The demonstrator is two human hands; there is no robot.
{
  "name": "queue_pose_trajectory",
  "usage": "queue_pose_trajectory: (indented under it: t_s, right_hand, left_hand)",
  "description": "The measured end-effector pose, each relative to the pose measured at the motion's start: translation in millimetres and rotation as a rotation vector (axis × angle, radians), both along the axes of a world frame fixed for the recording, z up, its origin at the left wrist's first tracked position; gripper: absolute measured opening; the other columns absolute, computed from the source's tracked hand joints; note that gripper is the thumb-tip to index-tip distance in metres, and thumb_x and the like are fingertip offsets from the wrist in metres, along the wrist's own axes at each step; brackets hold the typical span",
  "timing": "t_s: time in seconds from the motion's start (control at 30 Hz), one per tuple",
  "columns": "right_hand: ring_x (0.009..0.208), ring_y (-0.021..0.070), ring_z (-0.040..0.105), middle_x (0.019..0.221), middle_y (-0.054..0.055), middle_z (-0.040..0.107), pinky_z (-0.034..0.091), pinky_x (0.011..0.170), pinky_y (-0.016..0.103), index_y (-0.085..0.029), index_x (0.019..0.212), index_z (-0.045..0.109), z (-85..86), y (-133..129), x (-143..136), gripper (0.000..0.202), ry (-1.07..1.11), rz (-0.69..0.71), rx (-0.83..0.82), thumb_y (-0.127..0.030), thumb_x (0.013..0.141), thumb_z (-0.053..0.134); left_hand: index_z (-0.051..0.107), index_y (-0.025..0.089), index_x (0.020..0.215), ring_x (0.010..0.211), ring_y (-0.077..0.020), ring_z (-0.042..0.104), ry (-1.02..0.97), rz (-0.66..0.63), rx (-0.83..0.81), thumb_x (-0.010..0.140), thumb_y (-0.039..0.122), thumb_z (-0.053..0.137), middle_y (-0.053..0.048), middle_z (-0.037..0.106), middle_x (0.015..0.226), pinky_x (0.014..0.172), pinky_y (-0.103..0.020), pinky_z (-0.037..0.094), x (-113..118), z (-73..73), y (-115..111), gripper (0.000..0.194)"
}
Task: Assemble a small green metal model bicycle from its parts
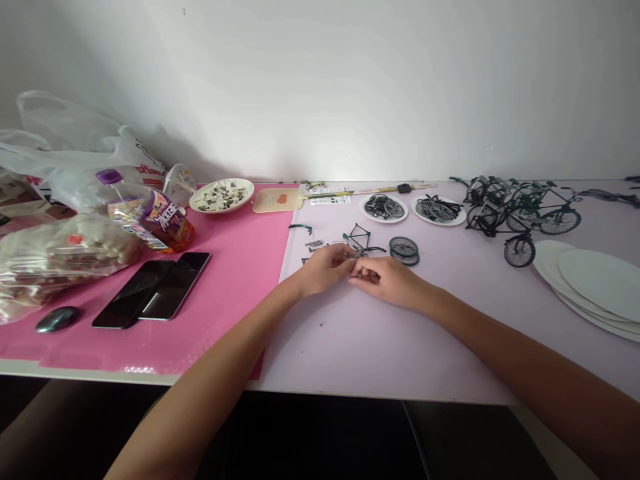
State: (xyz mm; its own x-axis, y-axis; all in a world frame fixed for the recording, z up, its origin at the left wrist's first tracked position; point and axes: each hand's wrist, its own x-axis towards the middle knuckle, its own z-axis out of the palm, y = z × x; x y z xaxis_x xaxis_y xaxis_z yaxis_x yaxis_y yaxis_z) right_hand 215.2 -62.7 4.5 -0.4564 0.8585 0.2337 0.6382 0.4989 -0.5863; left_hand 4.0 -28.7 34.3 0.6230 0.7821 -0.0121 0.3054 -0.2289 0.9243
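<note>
My left hand (325,269) and my right hand (383,279) meet over the pale lilac table covering. The fingers of both are closed in a pinch, tip to tip, and hide whatever small thing is between them. Just beyond the fingertips is a dark toy bicycle frame (361,235); whether the fingers touch its lower end I cannot tell. Two small spoked wheels (404,248) overlap to the right of it. A thin dark green handlebar (301,228) lies to the left, with small grey parts (314,244) near my left hand.
Plates of black wheels (384,208) and dark parts (439,210) stand behind. Several assembled toy bicycles (520,213) and stacked white plates (600,280) are at right. At left are two phones (173,287), a mouse (58,319), a drink bottle (145,213) and bags (60,260).
</note>
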Motion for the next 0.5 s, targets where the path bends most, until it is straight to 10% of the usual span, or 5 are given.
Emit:
queue_pose_trajectory:
  t_s: [0.5]
  right_hand:
    - [0.063,0.0151,0.057,0.072,-0.001,0.065,0.042,0.062,0.029,-0.023,0.091,0.064,0.2,0.1,-0.4,0.011,-0.002,-0.006,-0.019,-0.033,0.095,0.066]
  left_hand:
    - [0.063,0.016,0.102,0.074,-0.0150,0.058,0.006,0.004,0.014,0.094,0.037,0.057,-0.002,0.068,0.082,0.067,-0.027,0.043,-0.4,-0.9,-0.2,0.024]
